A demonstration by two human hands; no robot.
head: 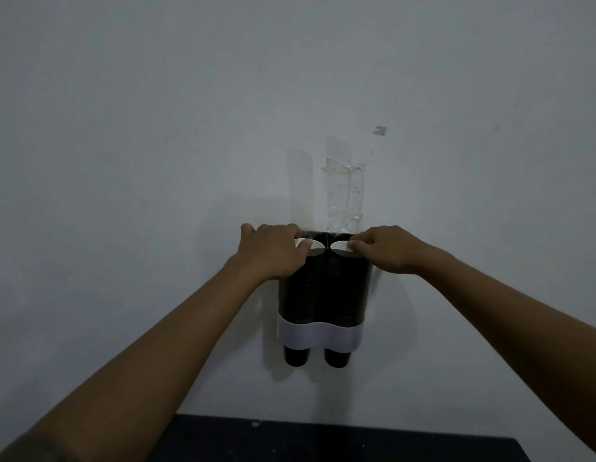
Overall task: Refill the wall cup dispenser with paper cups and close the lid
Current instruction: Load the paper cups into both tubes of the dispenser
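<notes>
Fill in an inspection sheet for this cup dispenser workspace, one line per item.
Surface: dark tabletop at the bottom edge, under the dispenser.
Job's things: dark twin-tube wall cup dispenser with white lower band; white cup rims visible at its top; dark cup bottoms protrude below.
Clutter: peeling clear tape on the wall above.
Grips: left hand and right hand both at the dispenser's top edge, fingers curled over it.
Cables: nothing seen.
Surroundings: plain grey-white wall, small scuff mark.
</notes>
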